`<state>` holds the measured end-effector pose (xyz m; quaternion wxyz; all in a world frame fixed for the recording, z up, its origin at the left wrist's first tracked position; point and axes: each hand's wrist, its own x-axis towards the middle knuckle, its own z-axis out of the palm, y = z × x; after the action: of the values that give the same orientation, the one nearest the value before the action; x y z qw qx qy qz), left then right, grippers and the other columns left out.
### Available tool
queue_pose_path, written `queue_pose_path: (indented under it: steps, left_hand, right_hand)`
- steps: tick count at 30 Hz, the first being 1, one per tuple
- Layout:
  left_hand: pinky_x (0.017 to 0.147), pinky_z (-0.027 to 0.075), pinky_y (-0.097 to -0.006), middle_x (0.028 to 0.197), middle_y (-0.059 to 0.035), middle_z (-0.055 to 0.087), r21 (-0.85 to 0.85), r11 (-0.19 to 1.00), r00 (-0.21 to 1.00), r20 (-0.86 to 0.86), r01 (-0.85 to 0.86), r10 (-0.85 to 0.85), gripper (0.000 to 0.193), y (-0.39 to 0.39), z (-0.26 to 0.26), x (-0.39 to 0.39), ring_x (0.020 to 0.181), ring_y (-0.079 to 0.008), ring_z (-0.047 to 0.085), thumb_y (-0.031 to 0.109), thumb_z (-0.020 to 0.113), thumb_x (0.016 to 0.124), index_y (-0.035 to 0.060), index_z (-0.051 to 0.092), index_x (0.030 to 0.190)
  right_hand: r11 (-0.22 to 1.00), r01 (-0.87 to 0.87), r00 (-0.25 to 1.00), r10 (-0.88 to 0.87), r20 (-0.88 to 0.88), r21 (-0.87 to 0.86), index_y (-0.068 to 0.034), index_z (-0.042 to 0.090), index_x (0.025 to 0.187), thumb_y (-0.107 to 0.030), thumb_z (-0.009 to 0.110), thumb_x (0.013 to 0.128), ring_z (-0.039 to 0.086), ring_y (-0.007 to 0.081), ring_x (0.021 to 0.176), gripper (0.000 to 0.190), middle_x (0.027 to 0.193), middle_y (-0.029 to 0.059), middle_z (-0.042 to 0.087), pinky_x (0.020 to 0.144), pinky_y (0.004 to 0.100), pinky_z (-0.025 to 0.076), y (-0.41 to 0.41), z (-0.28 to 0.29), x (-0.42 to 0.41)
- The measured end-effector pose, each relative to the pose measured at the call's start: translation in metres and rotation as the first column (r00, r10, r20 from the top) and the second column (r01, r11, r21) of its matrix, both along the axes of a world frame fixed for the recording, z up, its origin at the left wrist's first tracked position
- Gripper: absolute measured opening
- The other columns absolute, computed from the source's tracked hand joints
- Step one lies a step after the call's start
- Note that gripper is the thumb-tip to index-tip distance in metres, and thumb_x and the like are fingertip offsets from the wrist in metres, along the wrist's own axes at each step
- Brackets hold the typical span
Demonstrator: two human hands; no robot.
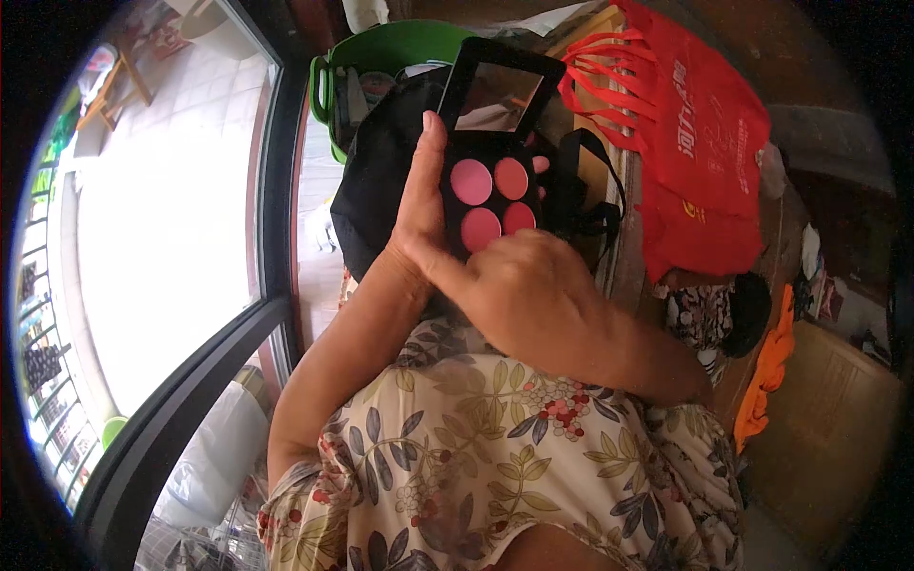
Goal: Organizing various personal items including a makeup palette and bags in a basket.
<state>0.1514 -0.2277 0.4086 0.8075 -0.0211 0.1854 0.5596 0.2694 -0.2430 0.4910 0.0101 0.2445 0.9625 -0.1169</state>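
A black makeup palette (494, 171) with several round pans in pinks and reds lies open, its mirrored lid (500, 96) raised at the far side. My left hand (427, 185) holds it from beneath, the thumb along its left edge and fingertips showing past the right edge. Over the palette's near edge is my right hand (535, 285), slightly blurred, with bent fingers at the lower pans. Its fingertips are hidden, so whether it holds anything does not show. Black fabric (378, 171) with straps lies beyond and beneath my hands.
A green plastic tub (400, 43) containing things stands at the far left of the palette. To the right lie a red fabric bag (707, 157) with writing and an orange cloth (767, 371). A dark-framed glass pane (278, 178) runs along my left side.
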Motion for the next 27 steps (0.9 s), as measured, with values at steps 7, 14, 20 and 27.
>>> queue_pose_path:
  steps: [7,14,20,27]
  left_hand:
    - [0.080,0.055,-0.0387,0.110,-0.0157,0.066,-0.003,1.000,1.000,0.004,-0.002,0.002,0.079,0.000,0.006,0.002,0.094,-0.0275,0.065,0.074,0.044,0.088,0.0087,0.052,0.131]
    - [0.076,0.055,-0.0366,0.103,-0.0143,0.067,-0.009,1.000,1.000,-0.030,-0.002,0.002,0.068,-0.001,0.007,0.000,0.088,-0.0248,0.065,0.067,0.042,0.093,0.0092,0.056,0.126]
    - [0.076,0.055,-0.0362,0.101,-0.0147,0.068,0.015,0.999,0.994,-0.102,-0.037,0.038,0.073,0.000,0.012,-0.002,0.085,-0.0259,0.066,0.071,0.040,0.091,0.0089,0.056,0.126]
    - [0.097,0.050,-0.0518,0.132,-0.0261,0.053,0.159,0.981,0.993,0.051,-0.113,0.106,0.086,-0.006,0.022,-0.025,0.113,-0.0397,0.059,0.071,0.033,0.092,0.0019,0.037,0.143]
  right_hand:
    - [0.997,-0.006,1.000,0.007,-0.014,0.076,-0.013,0.060,0.130,-0.008,0.061,0.078,0.056,0.0203,0.054,0.052,0.058,0.0035,0.052,0.056,0.0353,0.048,0.012,0.007,0.001]
    - [0.997,-0.082,0.993,0.082,-0.084,0.007,-0.013,0.062,0.128,-0.009,0.062,0.075,0.053,0.0207,0.054,0.053,0.059,0.0038,0.047,0.054,0.0361,0.045,0.004,0.013,0.001]
    - [0.999,-0.021,0.987,0.015,-0.160,-0.038,-0.012,0.060,0.129,-0.011,0.063,0.075,0.058,0.0244,0.055,0.054,0.062,0.0070,0.055,0.054,0.0382,0.048,0.016,0.018,0.005]
    - [0.941,0.228,0.940,-0.280,-0.193,-0.251,-0.009,0.053,0.137,0.007,0.058,0.080,0.061,0.0277,0.060,0.060,0.069,0.0130,0.061,0.059,0.0372,0.050,0.027,0.030,0.035]
